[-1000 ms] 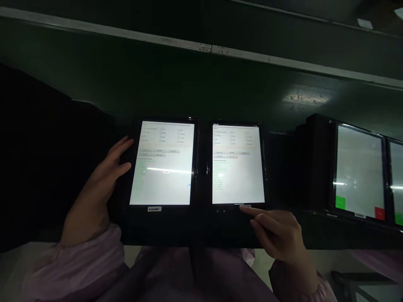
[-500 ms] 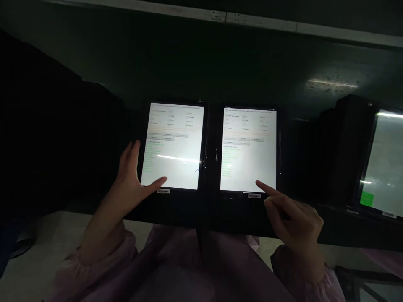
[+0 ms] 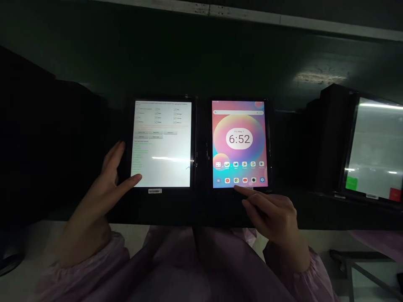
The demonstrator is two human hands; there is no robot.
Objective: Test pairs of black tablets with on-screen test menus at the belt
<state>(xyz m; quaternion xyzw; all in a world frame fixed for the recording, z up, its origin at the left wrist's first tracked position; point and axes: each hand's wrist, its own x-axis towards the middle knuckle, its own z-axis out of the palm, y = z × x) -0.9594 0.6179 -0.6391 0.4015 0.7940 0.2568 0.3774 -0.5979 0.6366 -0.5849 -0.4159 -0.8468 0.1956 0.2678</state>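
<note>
Two lit tablets lie side by side on a dark bench. The left tablet [image 3: 163, 144] shows a white page with ticked boxes, grey buttons and lines of green text. My left hand [image 3: 108, 176] is at its lower left corner, thumb and fingers spread apart, the thumb over the screen's bottom edge. On the right tablet [image 3: 239, 138] is a colourful home screen with a clock reading 6:52 and rows of app icons. My right hand [image 3: 273, 212] points with its index finger at that screen's bottom edge, the other fingers curled and holding nothing.
At the far right a third tablet [image 3: 374, 147], with a green and a red square on its screen, leans by a dark box [image 3: 329, 138]. A pale metal strip [image 3: 245, 14] runs along the bench's back. A pink sleeve [image 3: 378, 243] shows at the right edge.
The right tablet's screen has switched from the white test page to the home screen. My right index finger has moved left and down to the bottom edge. The view has shifted slightly.
</note>
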